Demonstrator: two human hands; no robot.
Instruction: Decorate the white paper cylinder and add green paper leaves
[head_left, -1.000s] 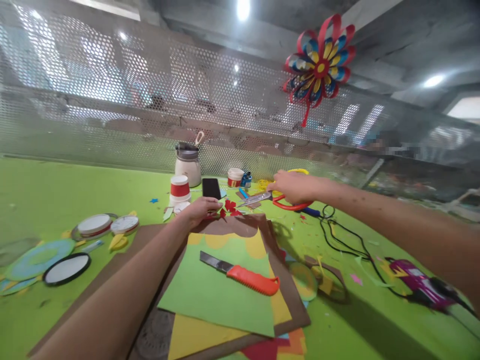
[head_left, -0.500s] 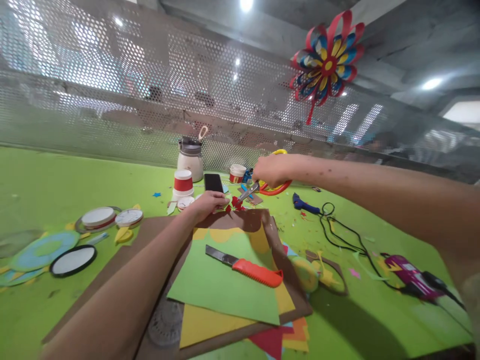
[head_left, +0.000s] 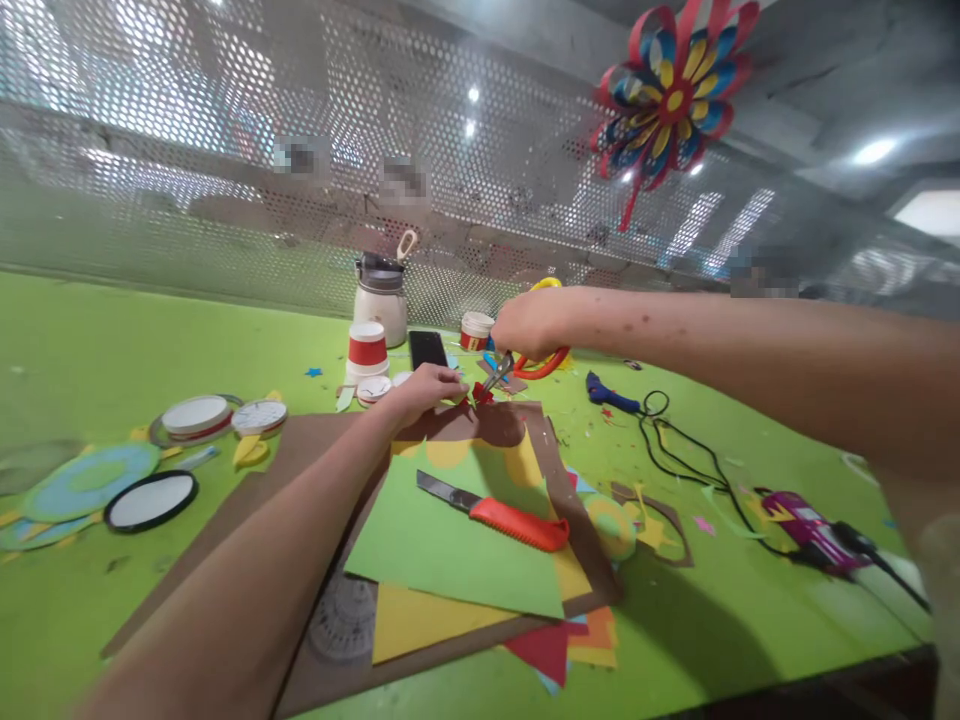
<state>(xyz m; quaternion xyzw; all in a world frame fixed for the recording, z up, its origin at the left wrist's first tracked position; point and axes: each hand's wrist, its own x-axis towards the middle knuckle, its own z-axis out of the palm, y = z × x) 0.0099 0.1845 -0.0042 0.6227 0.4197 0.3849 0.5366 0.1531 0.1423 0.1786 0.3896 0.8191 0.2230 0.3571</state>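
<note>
My right hand (head_left: 525, 325) is closed round the handles of a pair of scissors (head_left: 498, 372) with red and yellow grips. Its blades point down and left, at a small red paper piece (head_left: 482, 393). My left hand (head_left: 431, 390) pinches the left end of that red paper between thumb and fingertips. Both hands are above the far edge of a brown cardboard sheet (head_left: 300, 500). Nearer to me, a red box cutter (head_left: 517, 524) with its blade out lies on green paper (head_left: 450, 575), over yellow sheets (head_left: 427, 628).
A white flask (head_left: 380, 310), red-and-white cups (head_left: 367, 347) and a black phone (head_left: 427, 350) stand or lie behind my hands. On the right is a blue glue gun (head_left: 611, 396) with its cord. Round paper pieces (head_left: 94, 482) lie left; a perforated screen (head_left: 225, 180) closes the back.
The view has tilted down and shifted slightly. My right hand and the scissors sit a little lower, with the blades still at the red paper. My left hand keeps its pinch.
</note>
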